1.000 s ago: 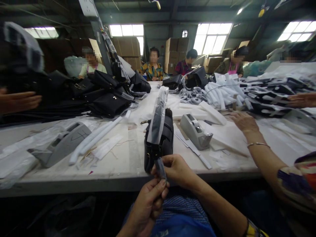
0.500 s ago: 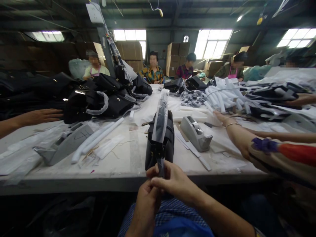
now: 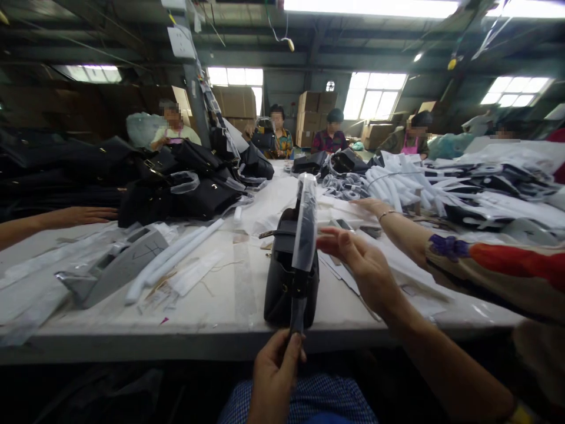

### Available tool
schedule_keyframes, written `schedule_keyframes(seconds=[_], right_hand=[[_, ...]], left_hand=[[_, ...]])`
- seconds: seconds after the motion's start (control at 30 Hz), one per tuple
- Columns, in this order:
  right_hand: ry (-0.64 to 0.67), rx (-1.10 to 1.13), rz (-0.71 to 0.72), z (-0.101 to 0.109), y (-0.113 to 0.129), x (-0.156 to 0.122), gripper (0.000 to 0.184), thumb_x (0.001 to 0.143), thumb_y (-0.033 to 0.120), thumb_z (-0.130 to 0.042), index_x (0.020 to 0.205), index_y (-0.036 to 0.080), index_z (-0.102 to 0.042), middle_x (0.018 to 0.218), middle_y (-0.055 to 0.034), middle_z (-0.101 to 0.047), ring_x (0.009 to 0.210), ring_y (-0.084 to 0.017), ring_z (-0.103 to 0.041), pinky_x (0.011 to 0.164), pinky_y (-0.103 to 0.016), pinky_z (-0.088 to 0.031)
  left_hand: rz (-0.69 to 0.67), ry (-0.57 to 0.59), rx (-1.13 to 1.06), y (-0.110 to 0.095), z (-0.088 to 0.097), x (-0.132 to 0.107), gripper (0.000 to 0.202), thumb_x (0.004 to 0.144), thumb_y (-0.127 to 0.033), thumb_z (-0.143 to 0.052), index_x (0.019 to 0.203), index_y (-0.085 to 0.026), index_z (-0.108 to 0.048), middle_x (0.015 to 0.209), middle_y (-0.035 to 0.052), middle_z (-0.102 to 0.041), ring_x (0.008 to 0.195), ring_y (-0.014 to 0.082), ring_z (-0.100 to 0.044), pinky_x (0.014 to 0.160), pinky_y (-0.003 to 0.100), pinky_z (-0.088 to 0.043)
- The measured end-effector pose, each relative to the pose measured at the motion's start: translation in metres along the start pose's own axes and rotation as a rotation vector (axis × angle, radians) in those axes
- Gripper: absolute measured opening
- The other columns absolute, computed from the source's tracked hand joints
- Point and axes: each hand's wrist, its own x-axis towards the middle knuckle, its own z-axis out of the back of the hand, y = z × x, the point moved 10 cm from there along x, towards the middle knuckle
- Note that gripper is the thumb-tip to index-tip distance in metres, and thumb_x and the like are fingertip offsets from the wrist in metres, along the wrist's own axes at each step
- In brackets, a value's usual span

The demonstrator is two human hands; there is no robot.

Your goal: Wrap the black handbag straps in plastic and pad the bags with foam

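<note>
A black handbag [image 3: 276, 288] stands on the table near its front edge, right in front of me. Its raised handle [image 3: 305, 229] is covered in clear plastic wrap. Between the thumb and fingers of my left hand [image 3: 278, 365] is a dark strap [image 3: 297, 315] that hangs from the bag's near end. My right hand [image 3: 368, 265] is off the strap, held up to the right of the handle with its fingers stretched out and nothing in them. The tape dispenser [image 3: 342, 224] behind my right hand is mostly hidden.
Another grey tape dispenser [image 3: 117, 265] and white foam tubes [image 3: 176, 256] lie left. Black bags [image 3: 194, 191] are heaped behind them. At right are bundled foam tubes [image 3: 392, 179] and a co-worker's arm [image 3: 401, 229]; another person's hand [image 3: 83, 217] reaches in from the left.
My right hand has let go of the strap and moved up and right, beside the handle. My left hand keeps its hold. Across the table, a person now holds up a black bag.
</note>
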Motion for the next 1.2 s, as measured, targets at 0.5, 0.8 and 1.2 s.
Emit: schedule_keyframes(seconds=[0.5, 0.8, 1.2], right_hand=[[0.602, -0.27, -0.046, -0.079, 0.155, 0.138, 0.037, 0.097, 0.041, -0.055, 0.076, 0.012, -0.065, 0.041, 0.0133, -0.023, 0.037, -0.004, -0.014, 0.035, -0.014, -0.02], [0.175, -0.69, 0.469, -0.074, 0.131, 0.146, 0.032, 0.089, 0.04, -0.057, 0.073, 0.016, -0.072, 0.082, 0.0016, -0.073, 0.09, -0.016, -0.069, 0.075, -0.029, -0.047], [0.283, -0.503, -0.07, -0.09, -0.092, -0.045, 0.032, 0.085, 0.05, -0.067, 0.1, 0.026, -0.079, 0.094, -0.007, -0.079, 0.072, -0.025, -0.074, 0.068, -0.032, -0.06]], left_hand=[[-0.738, -0.642, 0.709, -0.137, 0.122, 0.005, 0.056, 0.092, -0.042, -0.059, 0.145, -0.029, -0.045, 0.15, 0.008, -0.049, 0.141, 0.03, -0.041, 0.117, 0.054, -0.03], [-0.576, -0.391, 0.498, -0.071, 0.074, 0.02, 0.057, 0.087, -0.022, -0.066, 0.141, -0.031, -0.052, 0.133, 0.0093, -0.061, 0.123, 0.0255, -0.059, 0.104, 0.04, -0.05], [-0.47, -0.266, 0.343, -0.064, 0.066, 0.009, 0.025, 0.09, -0.032, -0.066, 0.113, -0.027, -0.07, 0.106, 0.0072, -0.073, 0.097, 0.0218, -0.069, 0.084, 0.031, -0.055]])
